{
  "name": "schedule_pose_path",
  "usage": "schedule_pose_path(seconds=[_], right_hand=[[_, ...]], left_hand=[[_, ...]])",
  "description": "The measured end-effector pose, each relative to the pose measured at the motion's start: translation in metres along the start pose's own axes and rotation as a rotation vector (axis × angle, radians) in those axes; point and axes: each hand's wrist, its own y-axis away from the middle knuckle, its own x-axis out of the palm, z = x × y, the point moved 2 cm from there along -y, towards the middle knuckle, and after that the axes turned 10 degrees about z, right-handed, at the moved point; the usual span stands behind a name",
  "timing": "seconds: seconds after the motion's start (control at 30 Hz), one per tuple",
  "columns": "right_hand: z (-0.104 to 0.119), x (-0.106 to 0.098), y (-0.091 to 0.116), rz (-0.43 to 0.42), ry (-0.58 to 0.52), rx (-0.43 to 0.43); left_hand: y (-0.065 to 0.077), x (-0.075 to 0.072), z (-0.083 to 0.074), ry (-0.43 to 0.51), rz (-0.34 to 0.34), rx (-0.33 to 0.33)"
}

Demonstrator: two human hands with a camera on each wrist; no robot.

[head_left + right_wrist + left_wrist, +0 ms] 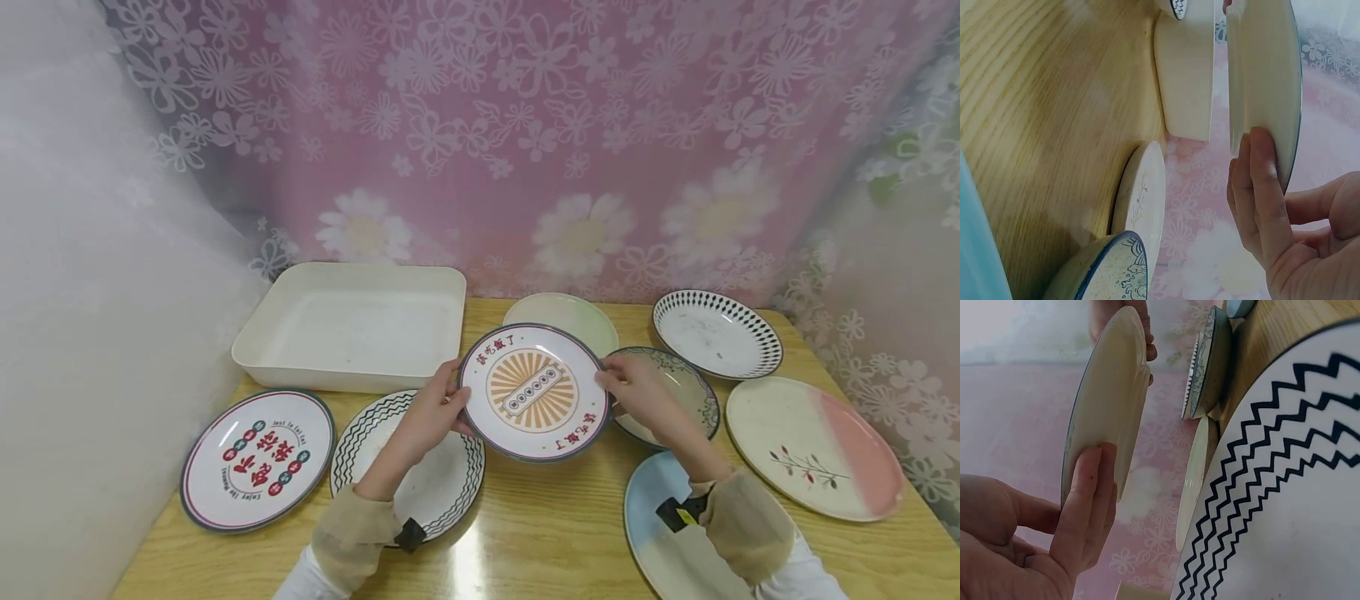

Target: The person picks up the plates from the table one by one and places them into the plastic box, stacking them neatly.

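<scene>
A white plate with an orange sunburst, red characters and a dark blue-green rim is held up above the table by both hands. My left hand grips its left edge, thumb on the upper face. At the right edge my right hand pinches the rim the same way. Both wrist views show the plate's cream underside, fingers spread beneath it and the thumb at the rim. Below the left forearm lies a plate with black zigzag lines. Behind the right hand stands a bowl with a blue patterned rim.
A white rectangular bin stands at the back left. Around lie a red-lettered plate, a pale green-edged plate, a diamond-rimmed dish, a pink-and-cream plate and a blue-edged plate. A floral curtain hangs behind the table.
</scene>
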Motion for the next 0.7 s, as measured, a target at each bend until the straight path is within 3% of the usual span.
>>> schedule_pose_path(seconds=[0.4, 0.7], right_hand=[[0.003, 0.008, 0.003, -0.028, 0.021, 0.018], [0.005, 0.01, 0.005, -0.03, -0.023, -0.008]], left_hand=[[0.001, -0.005, 0.004, 0.023, -0.016, -0.013], [0.001, -0.011, 0.005, 0.035, -0.021, -0.021]])
